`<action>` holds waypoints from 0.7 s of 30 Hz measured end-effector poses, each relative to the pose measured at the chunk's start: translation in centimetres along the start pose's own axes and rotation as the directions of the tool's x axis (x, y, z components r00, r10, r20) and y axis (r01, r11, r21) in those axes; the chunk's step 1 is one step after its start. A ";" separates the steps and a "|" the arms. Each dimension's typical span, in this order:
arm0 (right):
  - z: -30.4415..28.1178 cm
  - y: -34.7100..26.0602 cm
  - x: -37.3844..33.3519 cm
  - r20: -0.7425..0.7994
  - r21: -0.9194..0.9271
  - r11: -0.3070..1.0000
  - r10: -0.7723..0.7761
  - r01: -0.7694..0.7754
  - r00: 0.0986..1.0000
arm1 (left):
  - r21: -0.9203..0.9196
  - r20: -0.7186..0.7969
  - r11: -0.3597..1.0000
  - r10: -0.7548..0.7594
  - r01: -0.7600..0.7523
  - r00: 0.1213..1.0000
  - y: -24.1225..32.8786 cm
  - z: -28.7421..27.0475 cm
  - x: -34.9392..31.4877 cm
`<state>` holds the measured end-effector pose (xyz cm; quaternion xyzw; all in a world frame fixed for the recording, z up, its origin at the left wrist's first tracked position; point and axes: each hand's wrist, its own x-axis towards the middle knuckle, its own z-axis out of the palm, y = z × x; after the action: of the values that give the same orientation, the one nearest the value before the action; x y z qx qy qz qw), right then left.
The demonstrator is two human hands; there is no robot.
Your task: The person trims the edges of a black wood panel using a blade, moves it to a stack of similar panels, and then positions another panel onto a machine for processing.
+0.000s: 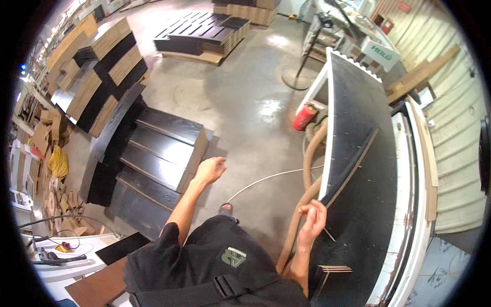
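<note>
My left hand [210, 171] hangs over the floor beside a stack of glossy black panels [166, 130], its fingers loosely bent and apart with nothing visible in them. On the right, my right hand [312, 221] is closed, fingers curled, near the white-edged corner of a long black-topped worktable [353, 97]. Whether anything is in those fingers is hidden. A black board [353, 158] with a thin tan edge lies slantwise on the table, one end close to my right hand; I cannot tell whether they touch. Several thin strips [335, 268] lie on the table nearer to me.
A ribbed tan hose [307, 197] runs down beside the worktable, below a red cylinder [305, 117]. A pale cable [266, 176] crosses the floor. Tall stacked panels [120, 66] stand far left, another stack [197, 38] ahead. A white bench [66, 266] is at lower left.
</note>
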<state>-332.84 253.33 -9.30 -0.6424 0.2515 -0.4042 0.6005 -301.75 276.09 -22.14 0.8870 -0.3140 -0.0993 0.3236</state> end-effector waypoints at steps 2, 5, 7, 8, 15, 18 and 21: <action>5.3 1.9 2.4 0.169 -0.078 0.997 0.023 -0.010 0.985 | 0.144 0.213 0.988 0.020 -0.051 0.977 -2.0 -0.8 1.8; 11.9 2.0 5.9 0.381 -0.283 0.953 0.005 0.112 0.924 | 0.079 0.351 0.996 0.019 -0.050 0.936 -4.0 -1.8 4.8; 14.5 2.6 7.8 0.444 -0.291 0.952 0.045 0.096 0.895 | 0.034 0.354 0.999 0.014 -0.027 0.935 -4.2 -1.8 7.5; 15.5 2.9 8.8 0.475 -0.312 0.948 0.102 0.059 0.874 | 0.032 0.354 0.999 0.002 -0.015 0.935 -4.5 -1.8 9.1; 19.7 11.5 18.5 0.521 -0.370 0.928 0.246 -0.044 0.817 | 0.117 0.422 0.983 -0.181 0.145 0.888 -13.6 5.1 17.6; 23.3 15.0 25.3 0.577 -0.386 0.921 0.294 -0.063 0.762 | -0.020 0.501 0.951 -0.258 0.309 0.826 -20.7 9.1 16.3; 28.0 14.6 34.6 0.666 -0.326 0.942 0.171 0.078 0.726 | 0.014 0.530 0.872 -0.422 0.490 0.736 -25.7 10.1 13.9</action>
<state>-288.54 239.02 -14.69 -0.8309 0.0925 -0.0744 0.5437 -282.06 277.51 -45.94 0.8542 -0.1549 -0.4296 0.2485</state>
